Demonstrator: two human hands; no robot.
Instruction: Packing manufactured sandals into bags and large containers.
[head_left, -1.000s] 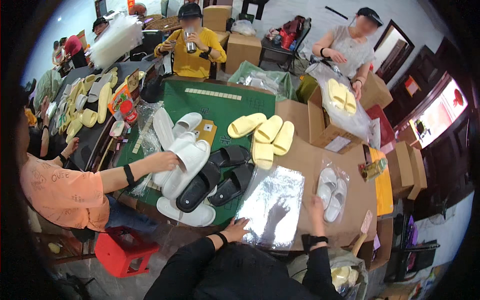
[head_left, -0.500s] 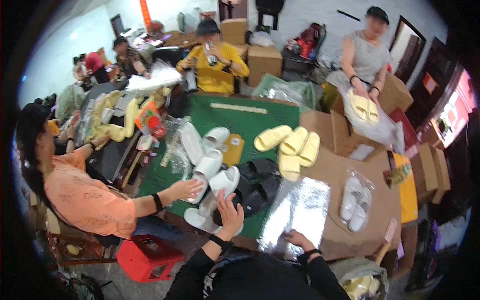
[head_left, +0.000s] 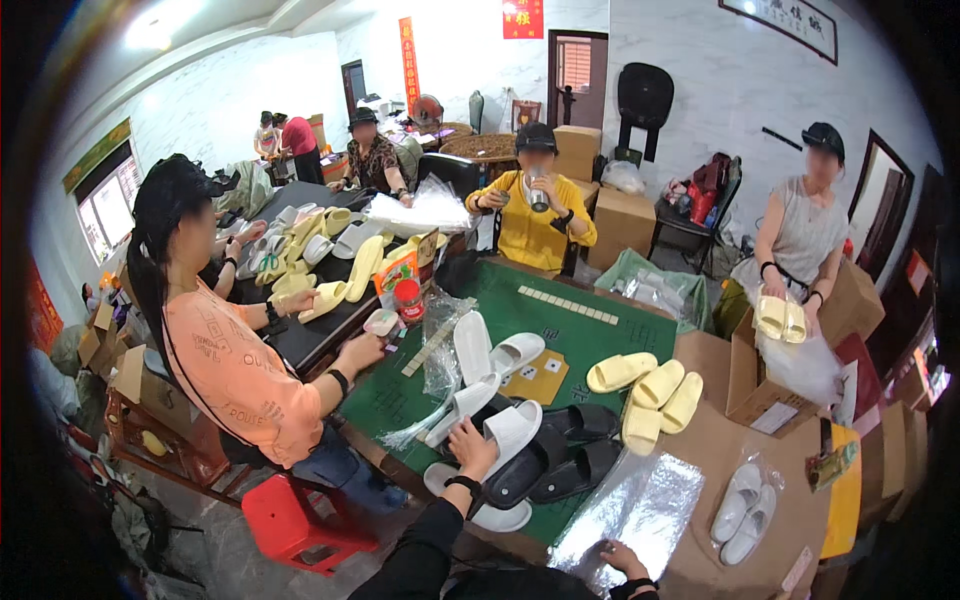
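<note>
My left hand (head_left: 472,448) reaches in with its fingers apart, touching the edge of a white slipper (head_left: 517,424) on the pile. More white slippers (head_left: 474,345) lie beyond and beneath it, and black slippers (head_left: 578,470) sit just to the right. Low in the view, my right hand (head_left: 626,560) has bent fingers at the edge of a shiny clear plastic bag (head_left: 640,510) lying flat; the fingertips seem pinched on it. Yellow slippers (head_left: 655,390) are grouped beyond the bag. A bagged white pair (head_left: 745,510) rests farther right.
To the left, a person in orange (head_left: 240,370) sits by a table heaped with slippers (head_left: 300,245), beside a red stool (head_left: 290,515). Across the green tabletop (head_left: 395,395), a person in yellow (head_left: 535,220) drinks. Another person (head_left: 800,230) handles yellow slippers over a cardboard box (head_left: 755,385).
The view has swung left and up. My left hand has come down onto the white slipper, while the orange-clad person's arm has drawn back from the pile. My right hand stays at the bag.
</note>
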